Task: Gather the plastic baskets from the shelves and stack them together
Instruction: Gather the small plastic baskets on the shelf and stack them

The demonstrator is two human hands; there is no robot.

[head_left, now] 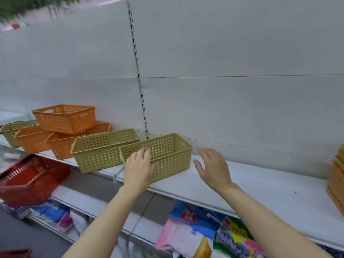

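Note:
A yellow-green perforated basket (167,155) stands on the white shelf (260,185) in the middle of the view. My left hand (138,168) lies flat against its near left end, fingers spread. My right hand (212,166) hovers open just right of that basket, not touching it. A second yellow-green basket (100,148) sits to the left. Behind it are three orange baskets: one on top (65,118) resting across two lower ones (32,138) (61,144). Another yellow-green basket (10,131) shows at the far left.
A stack of orange and green baskets (337,181) stands at the shelf's right edge. A red basket (31,181) sits tilted on the lower left. Packaged goods (195,231) fill the shelf below. A slotted upright (138,75) runs up the back panel.

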